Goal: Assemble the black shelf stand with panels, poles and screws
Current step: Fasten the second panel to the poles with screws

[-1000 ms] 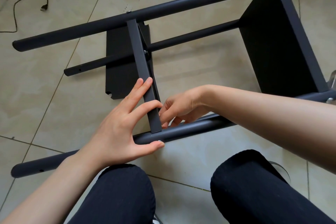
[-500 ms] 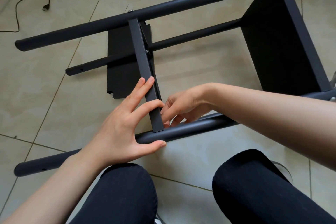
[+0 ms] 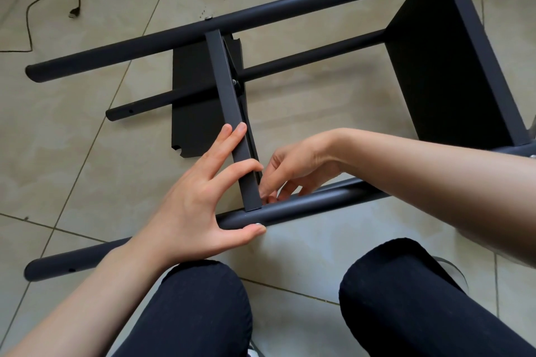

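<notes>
The floor point(image 3: 319, 130) is made of big beige tiles with thin dark lines between them. A black cable point(image 3: 32, 14) lies on it at 10 o'clock, far from the hands. No box or bin shows.

The black stand point(image 3: 290, 6) lies on its side across the floor. 3 poles show. The far pole point(image 3: 179, 35) runs from 9 o'clock up to 1 o'clock. The middle pole point(image 3: 313, 52) lies lower, behind the panels. The near pole point(image 3: 304, 206) runs just past the knees point(image 3: 203, 307), which are at 6 o'clock. A wide panel point(image 3: 443, 66) stands at 2 o'clock between the poles. A thin panel point(image 3: 229, 107) stands on edge in the middle, from the far pole down to the near pole. A small silver screw point(image 3: 208, 18) sits on the far pole above it.

The left hand point(image 3: 203, 200) is spread wide. Its straight fingers point(image 3: 229, 145) press on the thin panel, and its thumb point(image 3: 246, 232) rests under the near pole. The right hand point(image 3: 293, 171) is just beside it, at 3 o'clock of the thin panel. Its fingertips point(image 3: 265, 191) are pinched at the corner where the thin panel meets the near pole. I cannot tell what they hold.
</notes>
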